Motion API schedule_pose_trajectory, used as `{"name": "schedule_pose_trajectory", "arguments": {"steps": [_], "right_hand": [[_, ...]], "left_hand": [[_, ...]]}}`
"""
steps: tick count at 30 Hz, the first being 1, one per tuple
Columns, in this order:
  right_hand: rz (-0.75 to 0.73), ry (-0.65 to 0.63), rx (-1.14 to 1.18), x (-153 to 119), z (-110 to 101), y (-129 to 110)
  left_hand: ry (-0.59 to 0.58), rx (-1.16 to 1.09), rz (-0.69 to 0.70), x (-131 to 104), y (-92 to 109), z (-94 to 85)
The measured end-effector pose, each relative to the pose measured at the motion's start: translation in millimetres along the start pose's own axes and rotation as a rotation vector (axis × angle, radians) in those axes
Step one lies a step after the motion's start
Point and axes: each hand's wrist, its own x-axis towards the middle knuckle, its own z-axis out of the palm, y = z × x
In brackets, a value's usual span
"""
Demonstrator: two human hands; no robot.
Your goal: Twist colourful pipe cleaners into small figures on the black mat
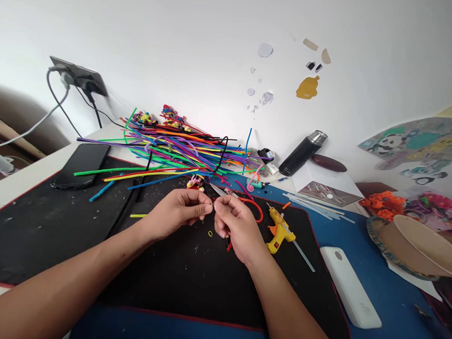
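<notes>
My left hand [185, 207] and my right hand [233, 220] meet fingertip to fingertip above the black mat [191, 278]. Both are pinched closed; whatever lies between the fingertips is too small to make out. A short red piece [229, 246] shows beneath my right hand. Just behind my hands sit a small pink, yellow and black figure [196, 182] and red-handled scissors [257, 207], partly hidden by my right hand. On the mat below my fingertips lies a tiny yellow ring [210, 234].
Colourful pipe cleaners [174, 150] are heaped at the back. A yellow glue gun [279, 232], white case [350, 287] and black flask [303, 153] stand or lie to the right. A phone [82, 165] rests at left. Bowls [402, 247] occupy the right edge.
</notes>
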Motion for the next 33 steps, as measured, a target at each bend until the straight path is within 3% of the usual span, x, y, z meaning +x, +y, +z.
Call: {"name": "schedule_pose_trajectory", "arguments": {"steps": [33], "right_hand": [[0.004,-0.024,0.188,1,4,11]], "left_hand": [[0.007,-0.128,0.013,1,0,3.0]]}}
